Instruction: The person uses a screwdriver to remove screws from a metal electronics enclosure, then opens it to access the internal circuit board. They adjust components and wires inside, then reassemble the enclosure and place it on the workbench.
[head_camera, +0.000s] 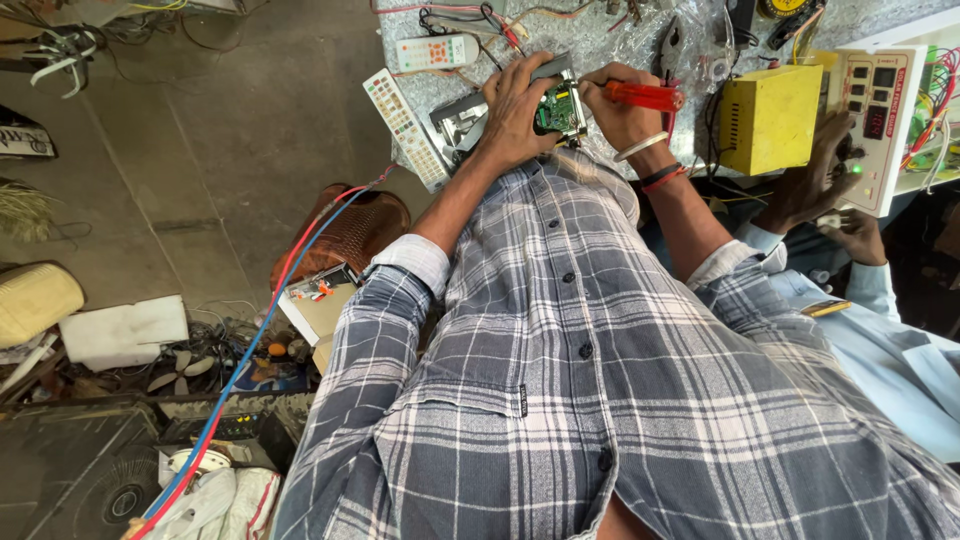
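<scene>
Circuit board (557, 108), green and set in a metal frame (462, 118), sits at the top centre of the frame on a table (600, 40) covered in clear plastic. Left hand (515, 105) lies over the frame with fingers curled down, pressing and gripping it beside the board. Right hand (618, 108) is closed tight around a screwdriver (640, 95) with a red handle, its tip pointing left toward the board. Two white remote controls (405, 125) lie to the left of the frame. Yellow box (768, 118) stands to the right. Another person's hands (815, 185) touch a white meter box (880, 125) at the upper right
</scene>
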